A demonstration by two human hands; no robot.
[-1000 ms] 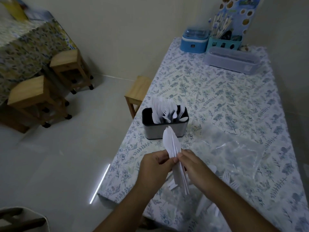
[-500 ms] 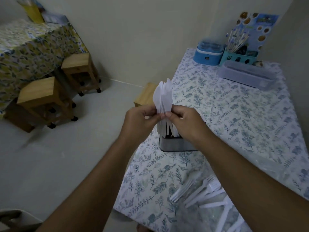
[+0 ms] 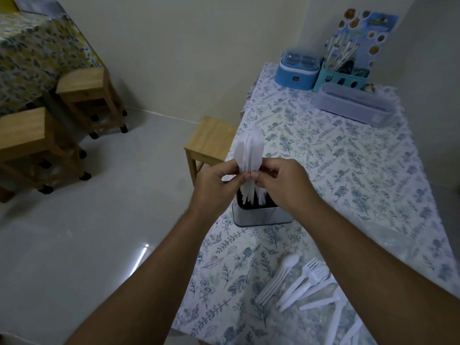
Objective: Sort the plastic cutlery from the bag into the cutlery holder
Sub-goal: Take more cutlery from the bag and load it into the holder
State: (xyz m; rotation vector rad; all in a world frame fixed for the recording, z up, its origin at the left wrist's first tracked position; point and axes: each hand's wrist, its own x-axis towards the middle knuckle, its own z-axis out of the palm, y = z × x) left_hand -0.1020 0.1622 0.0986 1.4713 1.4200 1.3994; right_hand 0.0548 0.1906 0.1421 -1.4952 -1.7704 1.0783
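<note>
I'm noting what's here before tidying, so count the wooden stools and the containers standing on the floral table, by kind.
Wooden stools: 3
Cutlery holder: 1
Blue box: 1
Teal caddy: 1
Grey lidded box: 1
Total: 7

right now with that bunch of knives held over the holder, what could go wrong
1. Both hands, left hand and right hand, pinch the bundle of white plastic knives only at its middle; a loosened grip could let the knives fan out and fall beside the cutlery holder.
2. The holder stands near the table edge, so a push while inserting might tip it toward the floor.
</note>
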